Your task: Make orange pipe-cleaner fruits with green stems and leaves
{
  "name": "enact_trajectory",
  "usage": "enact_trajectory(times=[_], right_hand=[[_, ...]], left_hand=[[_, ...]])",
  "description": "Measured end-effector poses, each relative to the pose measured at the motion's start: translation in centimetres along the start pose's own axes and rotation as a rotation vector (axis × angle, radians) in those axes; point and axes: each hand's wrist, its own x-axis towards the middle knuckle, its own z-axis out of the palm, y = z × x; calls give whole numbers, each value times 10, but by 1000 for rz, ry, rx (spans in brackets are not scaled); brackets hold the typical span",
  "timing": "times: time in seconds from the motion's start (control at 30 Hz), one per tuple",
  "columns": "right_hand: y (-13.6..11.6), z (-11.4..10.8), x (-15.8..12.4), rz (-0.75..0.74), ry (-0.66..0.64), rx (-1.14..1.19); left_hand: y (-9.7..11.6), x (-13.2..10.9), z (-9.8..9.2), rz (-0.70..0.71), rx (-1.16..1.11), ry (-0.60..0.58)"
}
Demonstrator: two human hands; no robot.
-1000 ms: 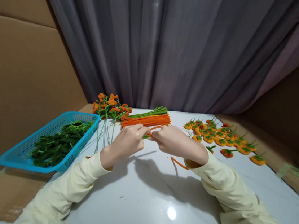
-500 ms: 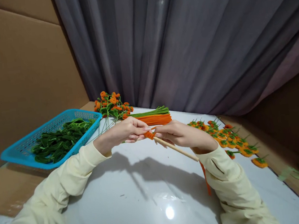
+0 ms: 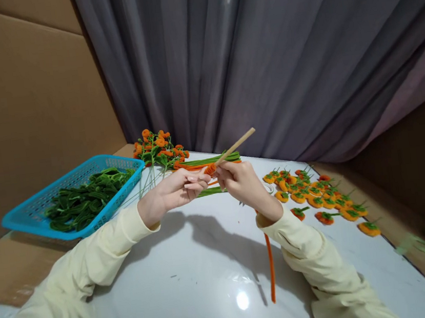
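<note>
Above the glossy table (image 3: 197,284), hands (image 3: 215,182) coil fuzzy orange wire (image 3: 270,265) around a stick (image 3: 234,147)

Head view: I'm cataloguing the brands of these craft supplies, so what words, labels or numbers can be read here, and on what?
No text can be read anywhere.
Blue basket: small cut-out marks on its front wall, too small to read.
Wooden stick in the right hand and orange pipe cleaner pinched by the left hand: no print visible.
</note>
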Motion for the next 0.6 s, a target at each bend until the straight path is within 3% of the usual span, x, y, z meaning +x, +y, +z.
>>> enact_trajectory(times=[0.13, 0.3, 0.4, 0.53, 0.6], right_hand=[[0, 8, 2, 99, 2, -44], [-5, 7, -2, 81, 68, -66], [-9, 1, -5, 100, 25, 64], [-13, -8, -6, 182, -80, 253], [-13, -9, -5, 234, -123, 317]], left_hand=[[-4, 6, -5, 138, 94, 72], [-14, 13, -5, 390, 234, 107], [-21, 14, -2, 669, 529, 152], [-28, 12, -5, 899, 973, 225], [-28, 12, -10, 1109, 1232, 254]])
